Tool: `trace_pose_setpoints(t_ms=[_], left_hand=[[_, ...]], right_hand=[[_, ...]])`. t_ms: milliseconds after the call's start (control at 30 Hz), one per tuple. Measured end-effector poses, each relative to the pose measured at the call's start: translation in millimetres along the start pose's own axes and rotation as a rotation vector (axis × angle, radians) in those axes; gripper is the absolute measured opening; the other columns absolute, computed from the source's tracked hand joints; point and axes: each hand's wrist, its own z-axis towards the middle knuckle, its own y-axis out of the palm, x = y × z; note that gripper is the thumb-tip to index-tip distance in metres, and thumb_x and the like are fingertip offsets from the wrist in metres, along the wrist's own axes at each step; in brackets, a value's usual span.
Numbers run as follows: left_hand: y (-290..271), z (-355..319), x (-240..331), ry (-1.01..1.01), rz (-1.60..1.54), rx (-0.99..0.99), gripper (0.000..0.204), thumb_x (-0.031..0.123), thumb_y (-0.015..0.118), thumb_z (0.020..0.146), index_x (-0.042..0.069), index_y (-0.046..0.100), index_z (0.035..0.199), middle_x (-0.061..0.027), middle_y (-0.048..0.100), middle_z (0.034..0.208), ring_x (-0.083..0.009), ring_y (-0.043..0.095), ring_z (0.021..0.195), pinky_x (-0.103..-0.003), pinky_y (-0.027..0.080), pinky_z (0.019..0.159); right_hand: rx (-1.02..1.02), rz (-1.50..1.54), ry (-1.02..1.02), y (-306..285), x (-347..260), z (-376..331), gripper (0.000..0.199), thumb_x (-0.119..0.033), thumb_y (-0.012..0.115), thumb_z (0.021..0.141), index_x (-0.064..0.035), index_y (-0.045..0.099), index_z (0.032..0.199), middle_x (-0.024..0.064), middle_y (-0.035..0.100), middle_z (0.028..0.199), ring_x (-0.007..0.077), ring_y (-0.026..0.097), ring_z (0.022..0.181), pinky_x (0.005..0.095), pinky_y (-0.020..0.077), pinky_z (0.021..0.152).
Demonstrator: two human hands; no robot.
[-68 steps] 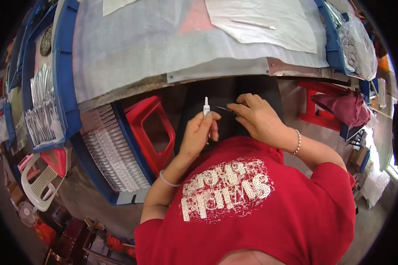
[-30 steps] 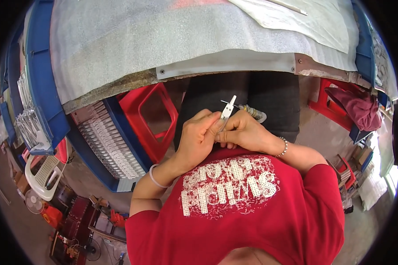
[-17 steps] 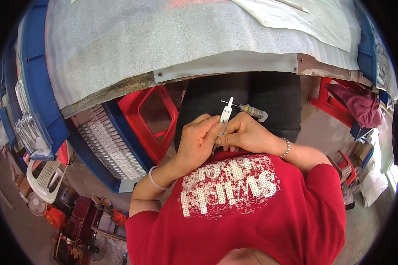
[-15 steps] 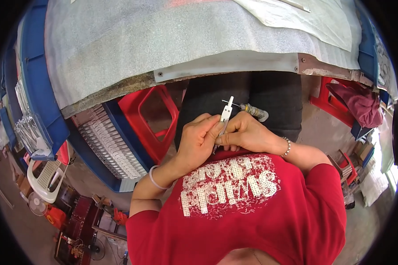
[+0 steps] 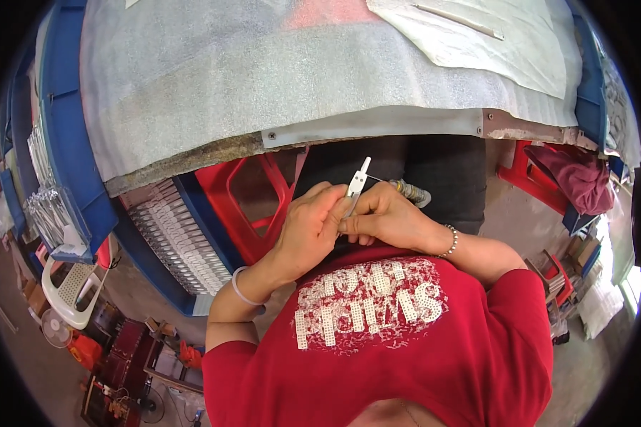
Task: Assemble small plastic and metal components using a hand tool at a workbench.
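Note:
Over my lap, a pair of drawing compasses point(image 5: 357, 183), pale with a slim white handle tip, points up and away from me. My left hand point(image 5: 311, 222) is closed on it, thumb and fingers pinching just below its head. My right hand point(image 5: 390, 217) is closed as well, its fingertips pressed to the lower part, which the fingers mostly hide. Just beyond the right knuckles shows a thin-shafted tool with a taped, yellowish-grey handle point(image 5: 412, 193). Its shaft reaches toward the compass head; whether the right hand grips this tool too is hidden.
Ahead is a worktable covered with grey-white foam sheet point(image 5: 249, 85), with a white cloth point(image 5: 470, 60) and a thin rod point(image 5: 459, 21). A blue tray of metal pieces point(image 5: 181, 238) stands at left, beside a red stool point(image 5: 246, 206). Another red stool point(image 5: 530, 181) holds maroon cloth point(image 5: 573, 174).
The compasses have shifted slightly left and tilted a bit more, and the tool's shaft no longer crosses their head. Both hands stay closed. The table edge appears lower in the picture.

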Motion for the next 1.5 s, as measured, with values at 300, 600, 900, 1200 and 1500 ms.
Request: trace_pose_setpoints(t_ms=[300,600,900,1200,1500], left_hand=[[-9.2,-2.5,3.5,0.010,-0.001,-0.053,0.015,0.005,0.054,0.090,-0.003,0.058,0.102,-0.0151,0.055,0.078,-0.0275,0.057,0.063,-0.034,0.043,0.054],[-12.7,-5.5,1.3,0.003,-0.016,-0.059,0.015,0.006,0.056,0.090,-0.003,0.058,0.101,-0.0150,0.055,0.078,-0.0287,0.057,0.064,-0.034,0.043,0.055],[-24.1,13.5,-21.5,-0.529,-1.061,-0.491,0.044,0.025,0.057,0.094,0.001,0.049,0.129,0.0020,0.054,0.071,-0.0016,0.040,0.050,-0.016,0.030,0.044],[-2.8,14.9,-43.0,-0.266,-1.427,-0.538,0.035,0.025,0.070,0.082,-0.002,0.063,0.103,-0.0010,0.053,0.088,-0.0064,0.038,0.062,-0.017,0.031,0.049],[1.8,12.1,-28.9,-0.229,-1.310,-0.453,0.032,0.027,0.072,0.080,0.003,0.065,0.100,-0.0025,0.052,0.092,-0.0082,0.041,0.066,-0.018,0.033,0.051]], right_hand=[[-0.044,0.008,0.010,1.1,-2.3,-0.5,0.020,-0.013,0.066,0.085,0.0035,0.068,0.074,0.0072,0.063,0.064,0.0091,0.059,0.056,0.0209,0.0480,0.052],[-0.053,-0.005,0.074,3.5,-6.4,-0.6,0.024,-0.016,0.067,0.084,0.0039,0.067,0.070,0.0071,0.063,0.062,0.0091,0.059,0.055,0.0211,0.0480,0.051],[-0.135,0.191,0.093,0.2,-10.9,1.8,0.019,-0.017,0.067,0.085,-0.0005,0.070,0.075,0.0066,0.065,0.066,0.0081,0.058,0.054,0.0188,0.0464,0.051],[0.077,0.042,-0.061,-25.4,-2.7,-42.2,0.024,-0.020,0.060,0.091,0.0016,0.068,0.095,0.0057,0.067,0.080,0.0077,0.060,0.065,0.0193,0.0480,0.060],[0.325,-0.065,-0.195,-62.8,13.8,-109.8,0.024,-0.019,0.057,0.092,0.0025,0.068,0.094,0.0032,0.063,0.076,0.0059,0.055,0.064,0.0193,0.0461,0.058]])
